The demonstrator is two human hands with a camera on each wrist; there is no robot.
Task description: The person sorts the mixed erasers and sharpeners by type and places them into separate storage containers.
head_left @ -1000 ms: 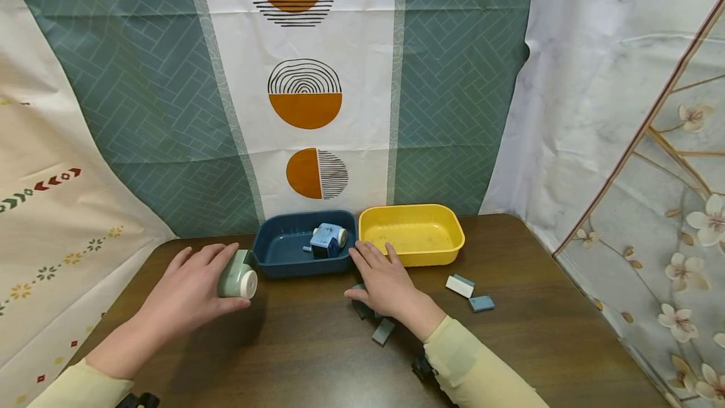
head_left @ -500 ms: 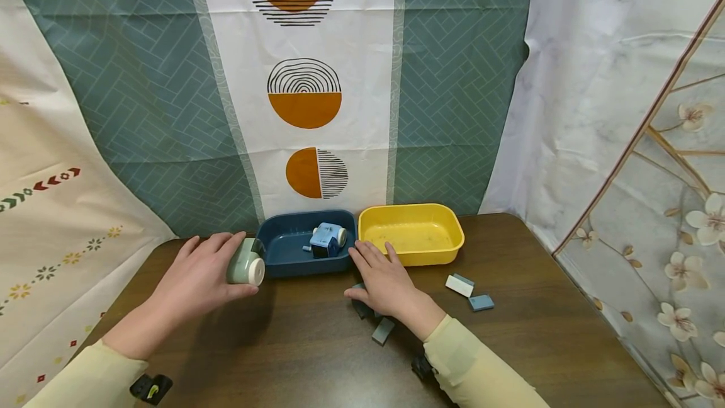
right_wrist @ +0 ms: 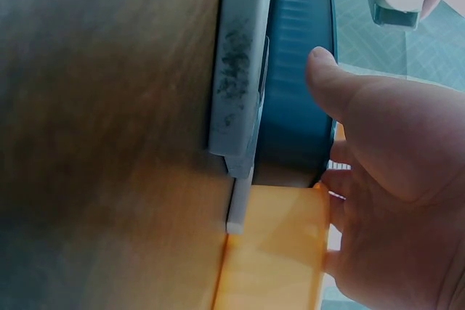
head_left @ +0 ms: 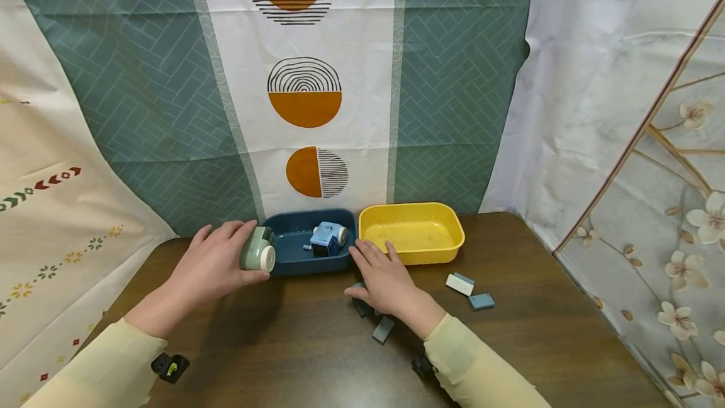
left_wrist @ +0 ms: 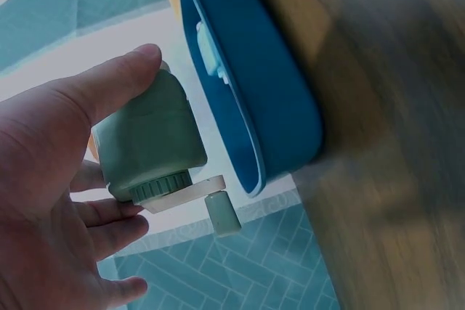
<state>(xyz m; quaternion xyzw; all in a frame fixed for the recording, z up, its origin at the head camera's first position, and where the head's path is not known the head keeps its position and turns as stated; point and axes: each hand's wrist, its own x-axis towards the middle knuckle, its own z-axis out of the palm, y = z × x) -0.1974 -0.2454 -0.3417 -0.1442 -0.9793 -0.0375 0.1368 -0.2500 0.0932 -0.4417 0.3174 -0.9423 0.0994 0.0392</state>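
Green crank device (head_left: 252, 249) held in the left hand (head_left: 212, 266) at the left end of the blue bin (head_left: 314, 265).
Head view: the left hand, thumb and fingers spread around the device, has shifted rightward over the last second; the device now overlaps the bin's left end, which suggests a closer but unfinished approach, the grip being unreleased. The right hand (head_left: 387, 279), fingers extended and holding nothing visible, is unchanged near the yellow bin (head_left: 408, 257), over grey tiles (head_left: 383, 330) on the desk (head_left: 317, 364); a light-blue device (head_left: 327, 237) lies inside the blue bin. Left wrist view: the thumb lies against the green body, its crank beside the bin's rim, a gap showing between. Right wrist view: the right fingers reach the bins' rims; contact cannot be confirmed.
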